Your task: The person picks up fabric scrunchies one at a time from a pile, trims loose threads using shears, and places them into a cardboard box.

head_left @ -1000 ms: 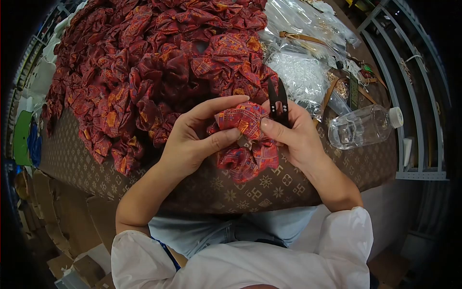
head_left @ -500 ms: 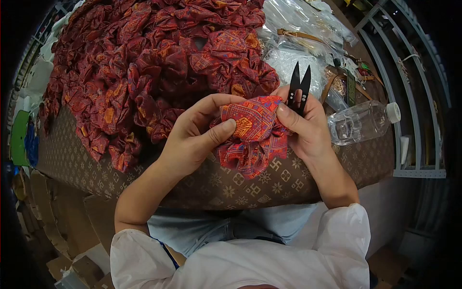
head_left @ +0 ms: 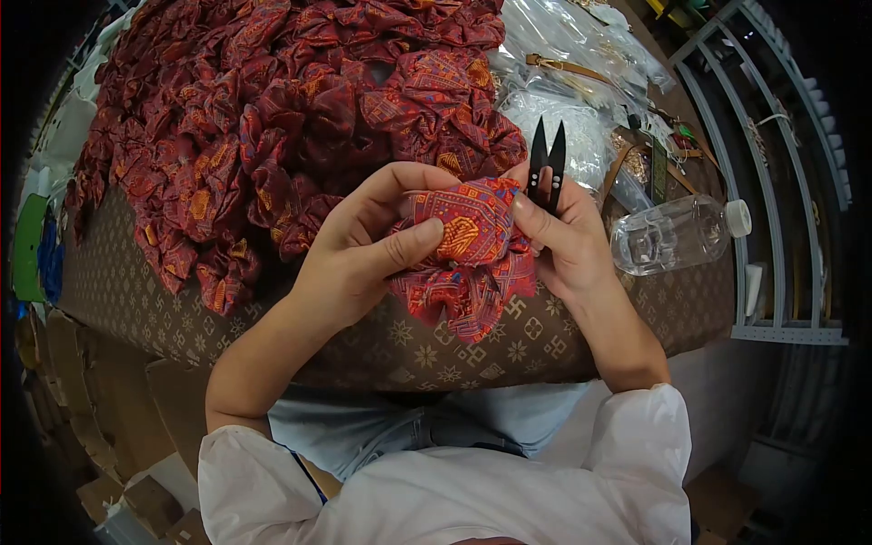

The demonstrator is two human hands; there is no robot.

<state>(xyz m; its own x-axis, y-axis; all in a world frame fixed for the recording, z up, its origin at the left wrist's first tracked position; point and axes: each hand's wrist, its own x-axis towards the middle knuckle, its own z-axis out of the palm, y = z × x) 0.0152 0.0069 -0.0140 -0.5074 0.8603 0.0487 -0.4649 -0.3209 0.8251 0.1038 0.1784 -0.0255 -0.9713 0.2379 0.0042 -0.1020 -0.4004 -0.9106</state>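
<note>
A piece of red patterned fabric (head_left: 468, 227), gathered and puckered, is held up between both hands over the table's near part. My left hand (head_left: 372, 245) pinches its left side, thumb on top. My right hand (head_left: 563, 232) grips its upper right edge between thumb and fingers, and also holds small black thread snips (head_left: 547, 168) with the blades pointing up and apart. The fingers behind the fabric are partly hidden.
A large heap of similar red fabric pieces (head_left: 209, 136) covers the table's left and back. Clear plastic bags (head_left: 568, 113) lie at the back right, near a brown strap (head_left: 568, 66). A clear bottle (head_left: 672, 236) lies right of my right hand. Metal racking (head_left: 781, 182) stands beyond.
Both hands have shifted slightly left with the fabric. The snips have moved left and tilted more upright, and the fabric is turned a little.
</note>
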